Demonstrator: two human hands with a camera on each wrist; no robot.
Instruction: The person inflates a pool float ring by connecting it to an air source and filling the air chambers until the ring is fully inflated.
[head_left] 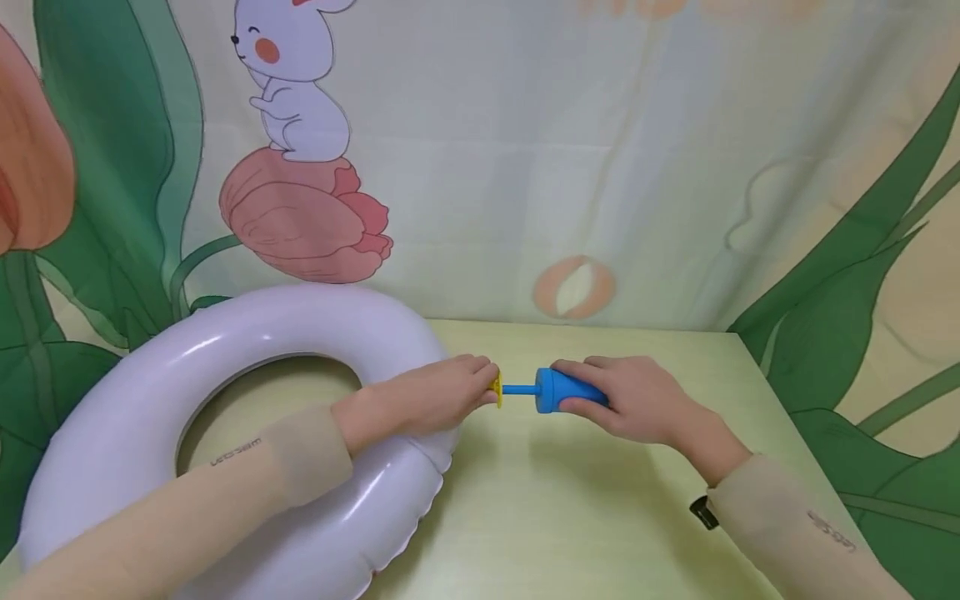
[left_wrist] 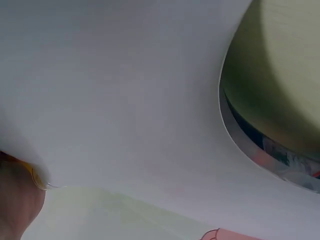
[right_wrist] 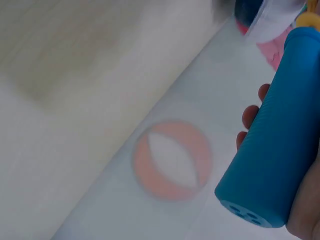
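Note:
A blue hand air pump (head_left: pixel 573 390) is held level over the table, its blue rod (head_left: pixel 521 389) showing between my two hands. The fingers of my right hand (head_left: pixel 647 398) wrap round the barrel; in the right wrist view the barrel (right_wrist: pixel 275 145) shows a holed end. My left hand (head_left: pixel 435 393) grips the yellow end piece (head_left: pixel 498 388) of the pump, most of it hidden by the fingers. Under my left forearm lies a white inflated swim ring (head_left: pixel 300 312), rounded and full. It fills most of the left wrist view, where the left hand (left_wrist: pixel 20 200) shows at the edge.
The light wooden table (head_left: pixel 600 517) extends in front and to the right of the ring. Behind it hangs a printed cloth (head_left: pixel 480 167) with a rabbit, tulips and leaves. A small black piece (head_left: pixel 703 512) sticks out by the right cuff.

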